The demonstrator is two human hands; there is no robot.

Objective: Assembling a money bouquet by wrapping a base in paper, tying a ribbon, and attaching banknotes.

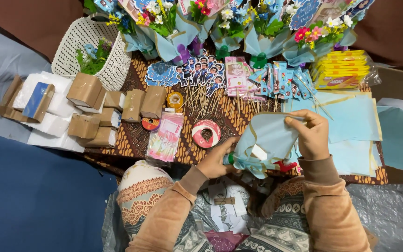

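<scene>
Fingers of the right hand (311, 135) are pinched shut on the upper edge of a pale blue paper wrap (269, 142), thumb below and the other fingers curled over the top, so the sheet's free corner sits directly under that grip. The left hand (216, 161) closes around the wrap's narrow lower end, where the paper gathers tight and a blue ribbon bow (253, 164) is tied; its fingers are wrapped around that neck rather than open.

Between the two hands the wrap runs on a slant, long axis from the gathered base at lower left up to the flared mouth at upper right. Each hand has one end, with the left at the stem and the right at the open rim. The paper is light blue with a tan border along its folds, and a small white tag lies on its face.

Just left of the wrap a red and white tape roll (206, 133) lies flat on the patterned brown cloth (136, 135). Beyond the right hand is a stack of blue paper sheets (350, 121), and farther back stand finished flower bouquets (267, 28) in matching blue wrapping.
</scene>
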